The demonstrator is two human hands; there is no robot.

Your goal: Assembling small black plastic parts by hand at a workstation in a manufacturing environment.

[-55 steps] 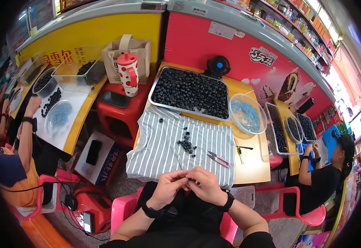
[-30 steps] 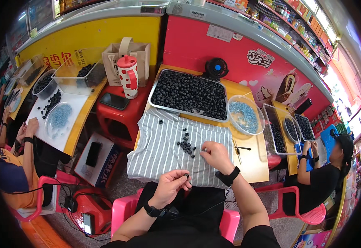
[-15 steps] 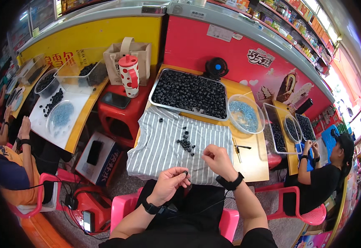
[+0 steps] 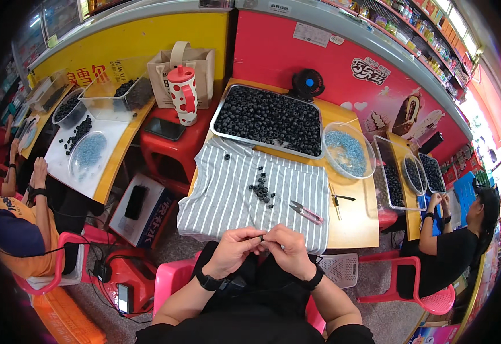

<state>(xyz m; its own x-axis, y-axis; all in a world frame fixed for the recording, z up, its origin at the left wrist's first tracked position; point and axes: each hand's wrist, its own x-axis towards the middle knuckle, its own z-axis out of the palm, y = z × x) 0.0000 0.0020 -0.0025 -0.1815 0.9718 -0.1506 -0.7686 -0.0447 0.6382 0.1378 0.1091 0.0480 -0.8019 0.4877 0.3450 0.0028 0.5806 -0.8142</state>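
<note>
Close together above the cloth's front edge, my left hand (image 4: pixel 232 252) and my right hand (image 4: pixel 289 250) pinch one small dark piece (image 4: pixel 261 238) between their fingertips. It looks like the round black pieces nearby, though the fingers cover most of it. A small heap of black ring-like pieces (image 4: pixel 260 191) lies ahead on the grey striped cloth (image 4: pixel 221 200). Right of the heap are pink-handled thread snips (image 4: pixel 307 212), touched by neither hand. Behind the cloth, a metal tray (image 4: pixel 273 149) is full of the same black pieces.
A clear bowl of pale blue bits (image 4: pixel 348 152) stands right of the tray, with a thin black-handled tool (image 4: pixel 336 199) in front. A small fan (image 4: pixel 307 83) sits behind. At left, a red stool (image 4: pixel 167 155) holds a phone and a dotted tumbler (image 4: pixel 182 94). People work at both sides.
My right hand has come left and down to meet my left hand at the dark piece. The snips now show on the cloth near where my right hand was.
</note>
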